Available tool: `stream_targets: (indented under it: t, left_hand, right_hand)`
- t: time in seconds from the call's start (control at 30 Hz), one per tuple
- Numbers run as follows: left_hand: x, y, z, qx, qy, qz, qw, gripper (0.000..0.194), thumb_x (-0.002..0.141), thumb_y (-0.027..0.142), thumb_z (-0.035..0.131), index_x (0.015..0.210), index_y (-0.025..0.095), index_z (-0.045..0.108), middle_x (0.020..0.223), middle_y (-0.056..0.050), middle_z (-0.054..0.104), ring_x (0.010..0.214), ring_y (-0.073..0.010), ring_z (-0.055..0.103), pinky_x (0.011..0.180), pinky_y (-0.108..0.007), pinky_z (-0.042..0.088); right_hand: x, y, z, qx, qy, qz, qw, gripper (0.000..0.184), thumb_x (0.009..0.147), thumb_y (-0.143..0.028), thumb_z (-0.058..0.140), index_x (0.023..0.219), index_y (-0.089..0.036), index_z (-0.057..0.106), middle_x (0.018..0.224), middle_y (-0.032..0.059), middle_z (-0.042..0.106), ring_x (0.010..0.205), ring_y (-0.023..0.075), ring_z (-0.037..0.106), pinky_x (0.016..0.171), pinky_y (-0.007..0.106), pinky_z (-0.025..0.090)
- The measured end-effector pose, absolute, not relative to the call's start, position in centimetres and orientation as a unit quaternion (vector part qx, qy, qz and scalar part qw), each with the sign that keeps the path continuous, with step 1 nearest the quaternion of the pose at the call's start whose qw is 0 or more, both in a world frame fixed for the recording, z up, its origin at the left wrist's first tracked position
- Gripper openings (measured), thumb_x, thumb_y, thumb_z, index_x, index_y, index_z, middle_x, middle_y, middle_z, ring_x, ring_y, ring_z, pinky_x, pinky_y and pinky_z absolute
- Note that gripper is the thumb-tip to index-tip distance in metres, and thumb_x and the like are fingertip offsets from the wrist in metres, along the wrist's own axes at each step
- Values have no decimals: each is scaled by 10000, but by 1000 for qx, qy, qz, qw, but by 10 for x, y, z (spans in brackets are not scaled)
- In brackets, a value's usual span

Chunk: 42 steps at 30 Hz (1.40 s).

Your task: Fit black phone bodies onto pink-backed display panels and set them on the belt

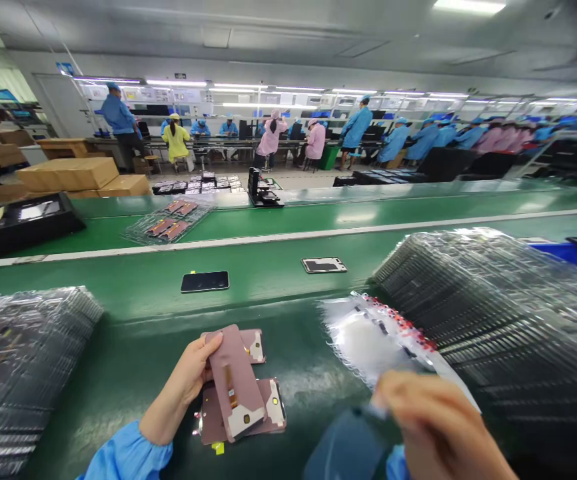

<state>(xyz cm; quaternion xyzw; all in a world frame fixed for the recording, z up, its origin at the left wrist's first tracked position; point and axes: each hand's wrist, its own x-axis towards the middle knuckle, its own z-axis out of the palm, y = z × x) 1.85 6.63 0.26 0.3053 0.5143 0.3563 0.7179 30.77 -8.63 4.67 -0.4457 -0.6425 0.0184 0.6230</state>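
Observation:
My left hand (pixel 183 383) grips a pinkish-brown phone display panel (pixel 236 387) by its upper end, holding it tilted over two similar panels (pixel 268 413) lying on the green bench. My right hand (pixel 438 427) is close to the camera and blurred, fingers curled around a thin clear film (pixel 376 407) at its edge. Beyond it a fan of clear protective films with red tabs (pixel 383 333) lies on the bench.
Tall stacks of clear plastic trays stand at the right (pixel 498 313) and left (pixel 18 367). Two phone screens (pixel 204 281) (pixel 324 265) lie on the green conveyor (pixel 268 273). Across it lie a tray of panels (pixel 168 223), black trays and cardboard boxes (pixel 68 173). Several gowned workers sit beyond.

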Motion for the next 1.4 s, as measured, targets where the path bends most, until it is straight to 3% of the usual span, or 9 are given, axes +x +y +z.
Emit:
stream_targets:
  t: [0.13, 0.3, 0.43, 0.57, 0.77, 0.87, 0.97, 1.13, 1.4]
  left_hand:
    - [13, 63, 21, 306, 518, 351, 718, 412, 704, 348, 835, 1044, 150, 713, 812, -43, 746, 653, -154, 679, 562, -239, 583]
    - [13, 67, 41, 299, 512, 367, 717, 287, 727, 227, 808, 992, 163, 719, 779, -18, 735, 618, -149, 674, 545, -247, 604]
    - [17, 70, 53, 305, 501, 380, 715, 300, 710, 182, 810, 995, 169, 715, 827, -29, 746, 642, -156, 681, 549, -249, 611]
    - [26, 78, 61, 325, 491, 379, 714, 342, 678, 226, 839, 989, 182, 704, 803, -23, 729, 620, -164, 667, 555, -293, 617]
    - [80, 104, 58, 372, 422, 352, 748, 360, 623, 318, 875, 902, 162, 711, 797, -8, 692, 649, -125, 636, 576, -207, 554]
    - [112, 110, 50, 472, 346, 284, 760, 341, 739, 478, 762, 878, 176, 684, 691, 2, 657, 515, -110, 568, 498, -214, 483]
    - [139, 123, 43, 567, 316, 199, 734, 429, 833, 588, 602, 877, 168, 676, 582, -7, 617, 395, -110, 481, 449, -252, 426]
    - [181, 194, 24, 664, 378, 205, 611, 492, 921, 553, 483, 1058, 123, 680, 1021, -139, 725, 885, -233, 685, 771, -334, 534]
    - [213, 299, -30, 786, 471, 208, 342, 504, 894, 325, 650, 1361, 205, 504, 1515, -117, 403, 1374, -354, 382, 1115, -634, 304]
  right_hand:
    - [383, -37, 28, -672, -471, 21, 571, 217, 883, -423, 633, 890, -209, 668, 874, 49, 674, 814, 218, 639, 745, 363, 529]
    - [458, 5, -15, -761, -389, 31, 518, 260, 885, -417, 641, 822, -165, 642, 802, 23, 648, 777, 197, 619, 804, 404, 500]
    - [466, 15, -29, -782, -349, 47, 515, 194, 848, -347, 688, 894, -163, 648, 1052, 76, 616, 1090, 280, 534, 973, 508, 390]
    - [433, 19, -24, -737, -344, 124, 569, 424, 800, -419, 683, 1140, -173, 622, 1354, 190, 455, 1318, 393, 304, 1045, 575, 279]
    - [320, 37, -26, -491, -424, 505, 569, 731, 625, -909, 541, 649, -183, 621, 929, 136, 704, 844, 285, 660, 775, 428, 531]
    - [285, 43, -36, -358, -383, 653, 547, 911, 708, -958, 305, 847, -140, 682, 852, 141, 717, 699, 247, 690, 637, 387, 554]
    - [281, 46, -48, -265, -320, 736, 535, 911, 764, -893, 395, 1072, -88, 689, 957, 166, 730, 707, 230, 707, 613, 343, 566]
    - [294, 53, -59, -178, -204, 763, 587, 766, 762, -785, 589, 1119, -114, 687, 1002, 109, 743, 770, 162, 691, 606, 244, 559]
    - [302, 61, -68, -142, -135, 767, 612, 683, 766, -704, 671, 1123, -123, 707, 1006, 97, 765, 772, 175, 713, 607, 266, 591]
